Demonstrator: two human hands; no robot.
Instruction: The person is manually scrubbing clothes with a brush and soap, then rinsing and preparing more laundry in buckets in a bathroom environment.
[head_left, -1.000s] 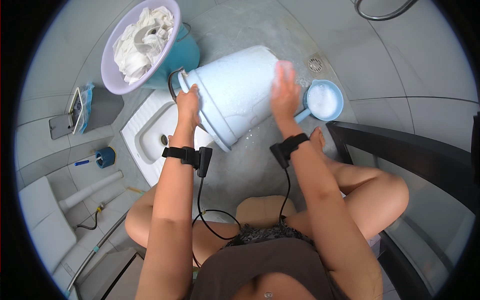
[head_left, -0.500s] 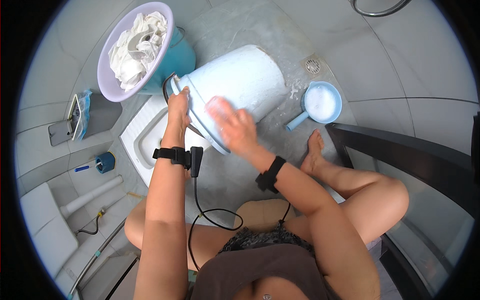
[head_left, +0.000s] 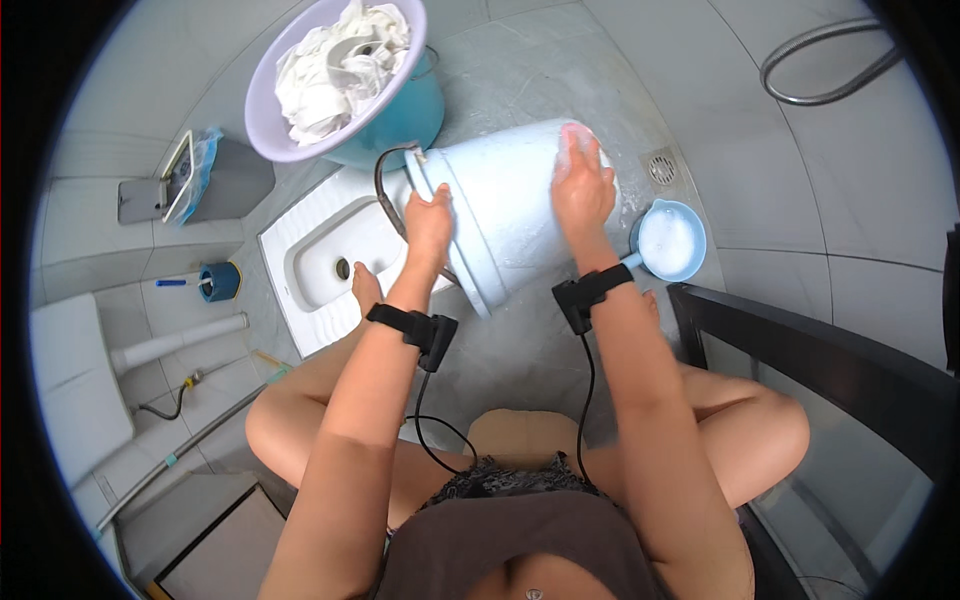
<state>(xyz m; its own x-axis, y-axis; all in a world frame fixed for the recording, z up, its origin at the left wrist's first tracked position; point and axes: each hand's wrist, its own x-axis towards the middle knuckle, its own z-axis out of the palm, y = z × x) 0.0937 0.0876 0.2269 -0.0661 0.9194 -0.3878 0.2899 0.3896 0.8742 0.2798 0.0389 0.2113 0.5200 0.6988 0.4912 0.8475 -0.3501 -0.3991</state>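
Note:
A pale blue bucket (head_left: pixel 500 190) lies tipped on its side, its rim toward the lower left and its dark handle hanging by the rim. My left hand (head_left: pixel 430 222) is closed on that rim. Against the upper side, close to the bucket's base, my right hand (head_left: pixel 583 190) presses with its fingers together. Whitish foam and something pinkish show at its fingertips; what it holds, I cannot make out. To the right of the bucket stands a light blue dipper (head_left: pixel 672 240) with white suds inside, its handle pointing toward my right wrist.
A lilac basin (head_left: pixel 262 110) of white cloth rests on a teal bucket (head_left: pixel 400 120) at the far left. Below it is a white squat toilet (head_left: pixel 290 290). A floor drain (head_left: pixel 661 168) lies beyond the dipper; a dark frame (head_left: pixel 800 350) runs along the right.
My right hand has slid from near the rim to the bucket's base end. My left hand still grips the rim. The view has shifted, so the surroundings sit differently in the picture.

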